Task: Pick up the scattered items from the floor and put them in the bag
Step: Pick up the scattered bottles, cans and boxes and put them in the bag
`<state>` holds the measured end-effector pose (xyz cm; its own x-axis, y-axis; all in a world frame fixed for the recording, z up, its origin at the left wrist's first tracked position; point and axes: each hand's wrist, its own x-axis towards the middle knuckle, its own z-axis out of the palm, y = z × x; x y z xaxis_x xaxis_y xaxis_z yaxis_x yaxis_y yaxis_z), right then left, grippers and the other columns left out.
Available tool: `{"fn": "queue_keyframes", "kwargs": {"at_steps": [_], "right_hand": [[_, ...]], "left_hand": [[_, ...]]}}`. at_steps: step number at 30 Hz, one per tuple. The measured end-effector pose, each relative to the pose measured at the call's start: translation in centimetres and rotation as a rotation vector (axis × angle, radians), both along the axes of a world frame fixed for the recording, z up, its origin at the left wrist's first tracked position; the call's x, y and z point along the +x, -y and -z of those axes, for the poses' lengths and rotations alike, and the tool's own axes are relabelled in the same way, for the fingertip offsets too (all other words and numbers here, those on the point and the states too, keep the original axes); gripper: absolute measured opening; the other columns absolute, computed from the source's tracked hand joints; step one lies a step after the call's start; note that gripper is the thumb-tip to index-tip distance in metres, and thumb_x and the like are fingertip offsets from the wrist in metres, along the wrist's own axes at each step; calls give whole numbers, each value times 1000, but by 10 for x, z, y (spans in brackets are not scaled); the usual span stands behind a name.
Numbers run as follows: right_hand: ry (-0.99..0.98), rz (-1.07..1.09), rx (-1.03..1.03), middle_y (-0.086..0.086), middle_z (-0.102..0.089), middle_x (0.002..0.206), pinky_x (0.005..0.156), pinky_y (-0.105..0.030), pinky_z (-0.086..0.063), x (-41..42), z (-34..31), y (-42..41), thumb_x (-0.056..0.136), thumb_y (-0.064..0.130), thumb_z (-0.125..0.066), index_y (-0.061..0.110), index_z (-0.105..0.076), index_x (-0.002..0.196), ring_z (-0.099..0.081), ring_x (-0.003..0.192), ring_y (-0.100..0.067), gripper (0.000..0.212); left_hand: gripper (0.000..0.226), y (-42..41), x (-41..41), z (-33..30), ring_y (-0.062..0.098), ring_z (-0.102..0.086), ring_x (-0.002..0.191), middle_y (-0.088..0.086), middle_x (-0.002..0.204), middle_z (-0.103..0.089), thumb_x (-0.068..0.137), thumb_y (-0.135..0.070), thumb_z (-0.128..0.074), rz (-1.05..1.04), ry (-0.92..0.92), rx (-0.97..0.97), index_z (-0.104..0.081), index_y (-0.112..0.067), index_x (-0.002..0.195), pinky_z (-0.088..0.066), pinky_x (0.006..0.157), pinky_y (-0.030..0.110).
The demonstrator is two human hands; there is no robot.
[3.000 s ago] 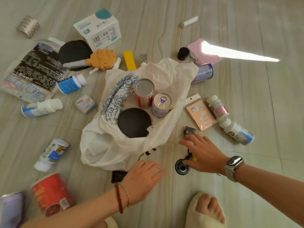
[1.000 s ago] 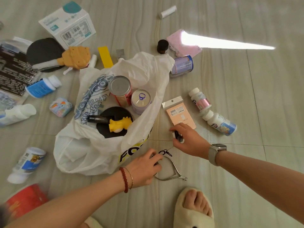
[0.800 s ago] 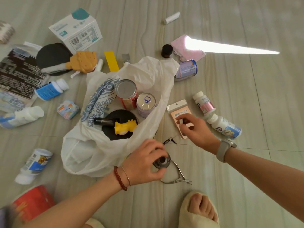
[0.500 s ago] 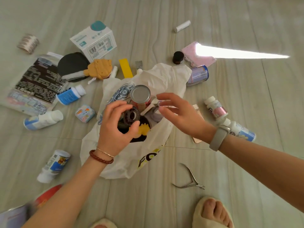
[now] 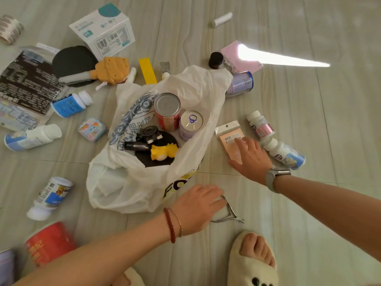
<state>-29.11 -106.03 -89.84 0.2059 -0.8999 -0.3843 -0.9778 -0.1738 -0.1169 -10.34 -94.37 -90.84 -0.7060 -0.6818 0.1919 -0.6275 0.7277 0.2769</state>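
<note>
Two hands reaching, both open: left hand [image 5: 199, 205] touching nippers [image 5: 228, 211] (pointed tips risking tearing bag [image 5: 132, 188]); right hand [image 5: 250, 156] pressing flat packet [image 5: 229, 134], lower right, possibly sliding.

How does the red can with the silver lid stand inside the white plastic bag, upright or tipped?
Upright. The red can with the silver lid shows its round top to the camera, inside the open white plastic bag.

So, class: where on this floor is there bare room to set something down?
Bare floor lies right of the two bottles, below the sunlit streak. Another patch sits between the white box and the small white roll. Left of the bag it is crowded.
</note>
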Motion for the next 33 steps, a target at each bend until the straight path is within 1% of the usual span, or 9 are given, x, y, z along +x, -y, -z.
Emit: {"fn": "queue_keyframes", "kwargs": {"at_steps": [4,6,8,13,17,20,25,29,33], "right_hand": [[80,220,128,-18,-30,139,104,-45,-30,10,7,12,80,49,-58,11,-19,139,-28,128,-37,80],[31,172,106,-19,-33,135,99,-44,-34,14,7,10,80,45,-60,9,-21,137,-31,124,-38,77],[14,118,87,-20,-34,132,96,-45,-36,12,6,6,81,40,-60,8,-22,136,-33,120,-38,74],[76,58,121,-18,-36,133,99,-43,-35,0,5,3,76,30,-62,14,-24,137,-34,120,-37,73],[489,257,20,-15,-33,137,108,-44,-30,-3,-5,-8,76,20,-64,14,-24,138,-29,128,-30,74],[737,277,-137,-6,-38,132,104,-48,-38,-2,-16,-3,76,36,-54,12,-28,136,-40,123,-27,69],[884,-9,-288,-6,-37,136,101,-12,-33,38,-53,24,81,35,-43,8,-40,132,-38,123,-8,57],[813,-312,-103,-5,-53,117,84,-24,-45,72,-70,30,82,38,-43,9,-54,119,-54,101,-13,49],[634,-452,53,0,-61,108,81,-34,-49,95,-72,25,76,50,-40,19,-59,111,-58,93,-19,51]], "left_hand": [[78,-6,-23,18,23,-45,129,0,140,-48,61,-50,-69,110,346,142,-41,-25,129,-48,92,38],[88,3,-20,26,26,-29,138,0,149,-34,67,-64,-60,137,458,140,-27,-22,138,-37,103,48],[93,9,-14,33,22,-35,135,-4,143,-42,62,-71,-59,139,485,139,-30,-21,136,-37,103,48],[89,1,-11,36,12,-61,98,-5,109,-62,44,-66,-72,142,271,165,-46,-22,117,-47,87,31],[75,0,10,13,11,-59,97,-3,114,-57,60,-55,-59,-20,78,123,-46,-18,123,-42,83,26],[71,10,29,-11,15,-51,104,1,119,-46,62,-48,-59,-198,-163,72,-44,-17,124,-35,87,27],[57,39,66,-49,18,-47,102,6,116,-44,60,-37,-58,-583,-523,-81,-47,-12,110,-37,91,28],[45,53,109,-44,21,-51,103,12,108,-57,67,-42,-56,-804,-306,-5,-60,-11,99,-37,89,31],[66,57,124,-38,25,-57,101,4,106,-65,64,-63,-49,-869,-93,181,-57,-15,109,-27,81,29]]}}
